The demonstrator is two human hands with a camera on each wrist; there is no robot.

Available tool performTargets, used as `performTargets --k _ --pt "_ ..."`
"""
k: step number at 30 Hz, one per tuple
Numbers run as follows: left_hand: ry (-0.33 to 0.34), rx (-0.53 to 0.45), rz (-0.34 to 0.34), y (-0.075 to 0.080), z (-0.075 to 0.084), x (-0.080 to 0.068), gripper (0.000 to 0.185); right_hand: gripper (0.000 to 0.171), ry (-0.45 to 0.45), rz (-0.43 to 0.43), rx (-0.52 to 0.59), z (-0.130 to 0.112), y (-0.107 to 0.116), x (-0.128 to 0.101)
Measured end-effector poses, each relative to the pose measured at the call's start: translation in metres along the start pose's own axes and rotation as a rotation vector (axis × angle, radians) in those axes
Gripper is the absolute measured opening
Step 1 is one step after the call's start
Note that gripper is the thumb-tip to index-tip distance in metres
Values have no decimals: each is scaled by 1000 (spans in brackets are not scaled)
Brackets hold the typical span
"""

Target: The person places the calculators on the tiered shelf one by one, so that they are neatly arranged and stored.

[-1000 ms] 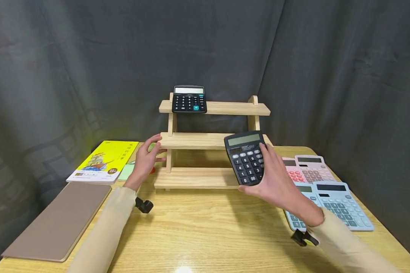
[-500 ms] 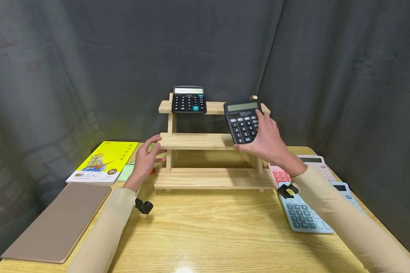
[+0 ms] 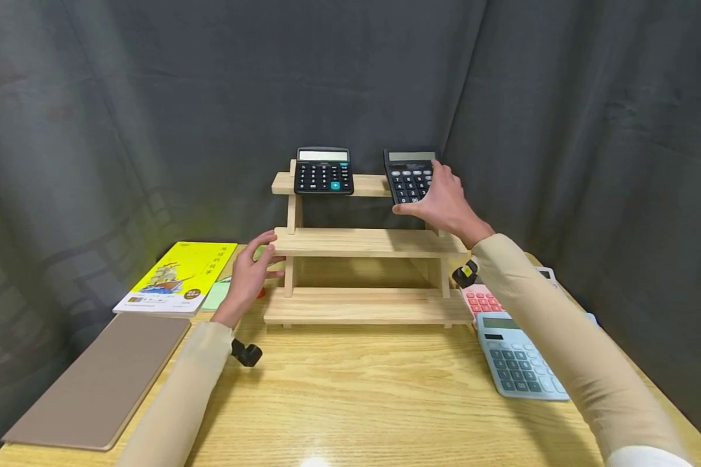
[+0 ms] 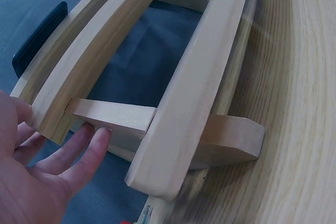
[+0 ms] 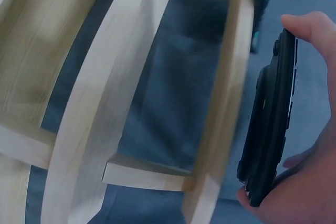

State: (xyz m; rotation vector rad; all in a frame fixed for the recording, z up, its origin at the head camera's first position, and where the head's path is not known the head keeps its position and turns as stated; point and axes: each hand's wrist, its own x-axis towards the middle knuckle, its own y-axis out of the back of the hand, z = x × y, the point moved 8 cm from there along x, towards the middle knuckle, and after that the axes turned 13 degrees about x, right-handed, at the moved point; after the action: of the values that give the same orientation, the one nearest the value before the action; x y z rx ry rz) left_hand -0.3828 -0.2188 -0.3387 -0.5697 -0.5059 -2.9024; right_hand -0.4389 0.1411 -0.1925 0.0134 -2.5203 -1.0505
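Observation:
A three-tier wooden rack (image 3: 362, 241) stands at the back of the table. My left hand (image 3: 248, 279) holds the left end of its middle shelf, with fingers above and below the board; in the left wrist view two fingertips (image 4: 102, 137) touch the upright. My right hand (image 3: 446, 201) grips a black calculator (image 3: 409, 178) by its right side and lower edge, keys facing me. The right wrist view shows a narrow gap between this calculator (image 5: 270, 119) and the top shelf (image 5: 220, 114). Another black calculator (image 3: 324, 172) leans on the top shelf's left end.
On the right lie a light blue calculator (image 3: 520, 363) and a pink one (image 3: 481, 301), with others partly behind my right sleeve. A yellow book (image 3: 178, 275) and a brown notebook (image 3: 102, 379) lie on the left. Dark curtains (image 3: 350, 78) hang behind the rack.
My right hand has carried the black calculator up and away from me, from in front of the middle shelf to the right part of the top shelf. The left hand has stayed put.

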Motion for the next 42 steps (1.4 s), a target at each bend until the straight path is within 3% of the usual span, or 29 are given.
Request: performTargets --k 8,17,32,42 --pt "-5 -8 -7 -3 -3 -1 44 130 -67 -6 -51 15 -12 25" --pt "3 -1 -6 -4 2 1 43 131 -121 -14 -64 14 -11 41" --pt "-6 -3 -17 -7 2 3 43 135 -217 -75 -92 20 -10 44" --pt "3 -11 -16 -6 -1 3 43 134 -185 -67 -61 21 -12 44"
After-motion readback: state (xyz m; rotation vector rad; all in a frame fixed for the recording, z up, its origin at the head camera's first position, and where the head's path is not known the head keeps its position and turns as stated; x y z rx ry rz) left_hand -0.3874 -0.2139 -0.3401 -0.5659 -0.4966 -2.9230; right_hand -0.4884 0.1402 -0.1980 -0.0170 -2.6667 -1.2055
